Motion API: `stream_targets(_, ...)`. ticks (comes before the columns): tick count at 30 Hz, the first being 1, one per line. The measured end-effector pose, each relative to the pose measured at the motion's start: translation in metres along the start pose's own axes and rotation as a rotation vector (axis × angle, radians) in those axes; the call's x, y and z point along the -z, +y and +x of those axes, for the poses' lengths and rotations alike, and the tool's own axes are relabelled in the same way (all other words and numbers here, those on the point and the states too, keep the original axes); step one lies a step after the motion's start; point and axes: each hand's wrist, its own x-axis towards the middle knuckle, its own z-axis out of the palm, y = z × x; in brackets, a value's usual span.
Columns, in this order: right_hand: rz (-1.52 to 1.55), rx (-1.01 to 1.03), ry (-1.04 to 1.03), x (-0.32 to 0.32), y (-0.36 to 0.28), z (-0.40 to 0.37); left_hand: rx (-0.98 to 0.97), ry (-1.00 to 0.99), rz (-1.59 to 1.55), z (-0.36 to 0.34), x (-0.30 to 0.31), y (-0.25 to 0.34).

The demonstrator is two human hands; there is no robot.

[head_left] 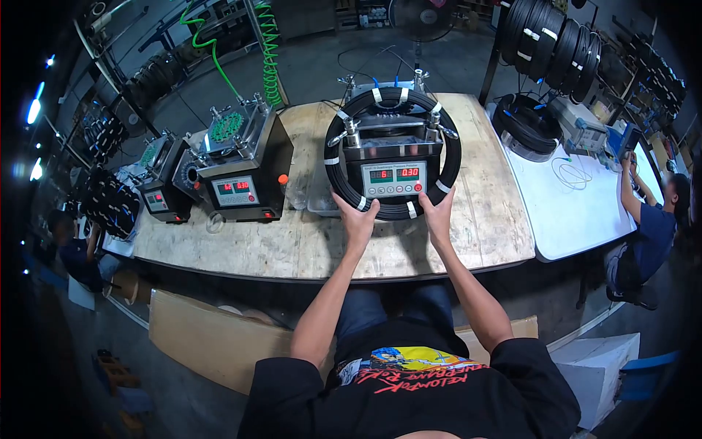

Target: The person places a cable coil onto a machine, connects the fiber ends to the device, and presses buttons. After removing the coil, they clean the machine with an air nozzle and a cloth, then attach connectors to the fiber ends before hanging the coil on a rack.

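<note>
A thick black ring of coiled cable bound with white tape bands (335, 172) lies on the pale wooden worktop (497, 219), encircling a grey box-shaped machine with red digital displays (393, 180). The left hand (358, 219) and right hand (437, 216) rest on the ring's near arc, each grip spread, fingers flat over the cable and thumbs turned inward. A second, darker machine (241, 168) stands just left.

Worn wooden workbench (292, 249) on grey concrete floor (322, 62); white table (570, 216) at right; bright lamps (33, 110) far left; fan (423, 14) behind.
</note>
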Motion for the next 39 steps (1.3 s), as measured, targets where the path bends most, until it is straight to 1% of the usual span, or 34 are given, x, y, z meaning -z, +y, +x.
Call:
stream_targets(2, 0.008, -0.055, -0.045, 0.007, 0.001, 0.004, 0.020, -0.025, -0.040, 0.004, 0.006, 0.005)
stream_targets(5, -0.046, 0.020, -0.062, 0.014, -0.004, 0.011, 0.049, -0.080, 0.034, 0.020, 0.022, 0.000)
stream_targets(8, 0.036, -0.021, -0.111, 0.025, -0.022, 0.025, 0.051, -0.103, -0.031, 0.040, 0.036, 0.010)
stream_targets(9, 0.038, -0.006, -0.109, 0.025, -0.030, 0.032, 0.015, -0.140, -0.020, 0.047, 0.040, 0.020)
stream_targets(10, 0.022, -0.064, -0.126, 0.027, -0.033, 0.041, 0.031, -0.148, -0.055, 0.055, 0.043, 0.026)
stream_targets(12, 0.013, -0.151, -0.078, 0.026, -0.045, 0.053, 0.062, -0.168, -0.128, 0.070, 0.044, 0.038)
stream_targets(13, -0.020, -0.101, -0.082, 0.025, -0.044, 0.062, 0.044, -0.188, -0.178, 0.072, 0.044, 0.048)
stream_targets(15, -0.085, 0.001, -0.094, 0.026, -0.041, 0.084, 0.060, -0.100, -0.267, 0.084, 0.034, 0.044)
stream_targets(17, -0.076, 0.089, -0.072, 0.022, -0.038, 0.102, 0.076, -0.012, -0.358, 0.096, 0.024, 0.037)
stream_targets(18, -0.071, 0.132, -0.062, 0.020, -0.039, 0.110, 0.081, -0.010, -0.388, 0.098, 0.021, 0.039)
stream_targets(19, -0.083, 0.131, -0.126, 0.021, -0.041, 0.117, 0.086, -0.008, -0.417, 0.100, 0.019, 0.041)
stream_targets(20, -0.097, 0.155, -0.098, 0.019, -0.041, 0.122, 0.092, -0.006, -0.446, 0.100, 0.016, 0.042)
stream_targets(21, -0.110, 0.178, -0.068, 0.016, -0.042, 0.125, 0.067, 0.029, -0.428, 0.100, 0.013, 0.042)
stream_targets(24, -0.106, 0.269, -0.022, 0.010, -0.038, 0.128, 0.041, 0.052, -0.403, 0.100, 0.011, 0.042)
stream_targets(28, -0.138, 0.390, 0.021, 0.009, -0.028, 0.132, 0.039, 0.006, -0.400, 0.101, 0.013, 0.039)
stream_targets(29, -0.104, 0.295, -0.025, 0.012, -0.029, 0.130, 0.035, 0.007, -0.398, 0.101, 0.013, 0.039)
stream_targets(30, -0.067, 0.200, -0.069, 0.013, -0.045, 0.123, 0.028, 0.008, -0.396, 0.101, 0.014, 0.040)
stream_targets(32, -0.037, 0.121, -0.124, 0.014, -0.053, 0.119, 0.023, -0.006, -0.406, 0.100, 0.016, 0.042)
stream_targets(33, -0.042, 0.136, -0.135, 0.015, -0.053, 0.119, 0.020, -0.013, -0.412, 0.101, 0.017, 0.042)
stream_targets(35, -0.055, 0.221, -0.154, 0.017, -0.053, 0.122, -0.205, 0.045, -0.244, 0.109, 0.020, 0.035)
stream_targets(37, -0.065, 0.363, -0.169, 0.016, -0.058, 0.126, -0.341, 0.026, -0.156, 0.116, 0.027, 0.048)
stream_targets(39, -0.028, 0.296, -0.260, 0.019, -0.069, 0.128, -0.387, -0.078, -0.151, 0.120, 0.037, 0.067)
